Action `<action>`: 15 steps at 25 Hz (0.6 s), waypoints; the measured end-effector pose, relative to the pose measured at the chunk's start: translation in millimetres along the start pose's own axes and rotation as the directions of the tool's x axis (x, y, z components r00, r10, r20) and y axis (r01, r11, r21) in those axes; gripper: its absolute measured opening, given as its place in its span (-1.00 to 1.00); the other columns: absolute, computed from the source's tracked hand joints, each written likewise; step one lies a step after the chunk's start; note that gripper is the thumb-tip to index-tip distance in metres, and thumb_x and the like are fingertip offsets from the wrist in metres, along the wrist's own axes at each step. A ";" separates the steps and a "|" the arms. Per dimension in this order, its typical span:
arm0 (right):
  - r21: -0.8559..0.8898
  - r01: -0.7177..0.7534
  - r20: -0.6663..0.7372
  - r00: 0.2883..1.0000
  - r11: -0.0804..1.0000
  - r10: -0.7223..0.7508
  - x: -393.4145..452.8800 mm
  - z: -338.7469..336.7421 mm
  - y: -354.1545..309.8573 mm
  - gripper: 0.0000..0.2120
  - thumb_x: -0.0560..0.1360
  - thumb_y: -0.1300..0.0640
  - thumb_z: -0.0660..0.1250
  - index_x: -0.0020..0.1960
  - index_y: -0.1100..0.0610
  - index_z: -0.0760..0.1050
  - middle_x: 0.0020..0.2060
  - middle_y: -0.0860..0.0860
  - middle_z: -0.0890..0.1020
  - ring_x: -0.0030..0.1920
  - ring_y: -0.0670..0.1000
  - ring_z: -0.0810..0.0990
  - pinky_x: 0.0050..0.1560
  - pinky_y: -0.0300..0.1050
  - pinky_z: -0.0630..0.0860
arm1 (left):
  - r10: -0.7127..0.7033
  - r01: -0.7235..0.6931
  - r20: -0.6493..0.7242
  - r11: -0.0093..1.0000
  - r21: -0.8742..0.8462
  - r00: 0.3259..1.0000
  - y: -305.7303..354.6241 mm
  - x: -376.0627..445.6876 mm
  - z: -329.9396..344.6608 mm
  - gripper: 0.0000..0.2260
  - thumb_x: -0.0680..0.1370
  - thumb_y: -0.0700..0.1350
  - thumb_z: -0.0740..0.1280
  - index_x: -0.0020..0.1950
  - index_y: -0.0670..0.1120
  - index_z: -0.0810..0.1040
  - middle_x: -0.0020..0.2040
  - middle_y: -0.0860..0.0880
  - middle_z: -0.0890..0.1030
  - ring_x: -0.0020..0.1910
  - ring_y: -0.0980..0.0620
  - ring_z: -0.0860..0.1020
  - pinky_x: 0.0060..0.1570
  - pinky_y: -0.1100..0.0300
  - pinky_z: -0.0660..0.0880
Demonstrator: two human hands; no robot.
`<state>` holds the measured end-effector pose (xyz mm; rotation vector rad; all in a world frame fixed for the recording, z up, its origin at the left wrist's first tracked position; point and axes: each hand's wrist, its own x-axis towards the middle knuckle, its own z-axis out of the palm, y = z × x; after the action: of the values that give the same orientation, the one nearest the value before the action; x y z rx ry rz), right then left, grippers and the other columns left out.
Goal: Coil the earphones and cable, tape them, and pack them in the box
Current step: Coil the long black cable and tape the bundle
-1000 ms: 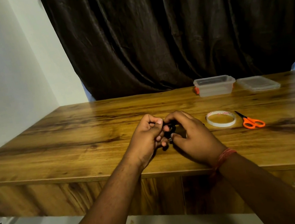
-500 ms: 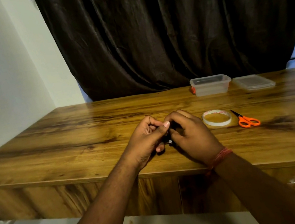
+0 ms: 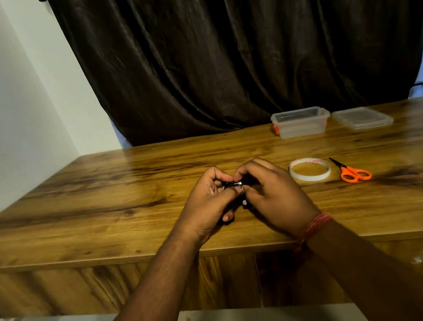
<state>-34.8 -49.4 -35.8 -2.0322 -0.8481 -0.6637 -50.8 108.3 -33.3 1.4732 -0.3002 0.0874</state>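
Fingertips of both hands curled inward and meeting over a small dark bundle (image 3: 234, 184), most likely the coiled earphones or cable, mostly hidden between the hands; only a short black stretch and a glint of metal visible. Left hand (image 3: 208, 203) pinching the bundle from the left, thumb laid across its near side, knuckles raised, palm turned toward the right. Right hand (image 3: 273, 194) gripping it from the right, fingers arched over the top, back of the hand facing up. Both hands low over the wooden table (image 3: 100, 208), near its front edge; contact with the surface impossible to tell. A red thread band (image 3: 314, 227) round the right wrist. Forearms angled in from the lower corners, converging at the bundle. To the right, a tape roll (image 3: 309, 170) lying flat, orange-handled scissors (image 3: 352, 173) just beside it. Farther back, an open clear plastic box (image 3: 301, 122), its lid (image 3: 362, 118) flat alongside.
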 end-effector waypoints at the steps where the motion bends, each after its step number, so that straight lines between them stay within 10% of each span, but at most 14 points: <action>1: 0.000 -0.003 0.009 1.000 1.000 0.003 0.0 -0.2 0.4 -0.76 0.47 0.34 0.36 0.06 0.08 0.54 -0.01 -0.08 0.54 0.02 -0.11 0.51 0.02 -0.30 0.44 | 0.009 -0.008 -0.009 0.999 0.033 1.000 -1.3 0.3 0.3 -0.82 0.55 -0.33 0.32 -0.02 -0.11 0.37 -0.25 -0.11 0.51 -0.53 0.04 0.28 -0.59 0.26 0.17; 8: 0.048 -0.072 0.036 0.997 0.996 0.070 -0.3 -0.9 1.9 -0.79 0.48 0.32 0.34 0.03 0.06 0.50 -0.04 -0.10 0.53 -0.03 -0.18 0.48 -0.04 -0.47 0.34 | 0.142 -0.120 -0.035 0.926 0.359 0.989 -7.8 -0.3 -0.6 -0.86 0.56 -0.18 0.36 -0.07 -0.02 0.40 -0.40 -0.16 0.53 -0.60 -0.06 0.41 -0.56 0.14 0.33; 15: 0.300 -0.245 0.130 0.968 0.922 0.215 -0.2 -2.1 1.8 -0.84 0.53 0.24 0.33 0.01 -0.01 0.48 -0.12 -0.01 0.57 -0.13 -0.04 0.56 -0.12 -0.20 0.53 | 0.240 -0.166 -0.063 0.815 0.556 0.969 -3.4 -4.2 3.5 -0.89 0.56 -0.15 0.37 -0.06 -0.05 0.44 -0.22 -0.14 0.59 -0.56 0.00 0.53 -0.57 0.19 0.42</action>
<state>-33.9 -52.0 -35.7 -1.8443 -0.7032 -0.2807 -54.5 105.0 -37.4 1.9924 -0.3425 0.4771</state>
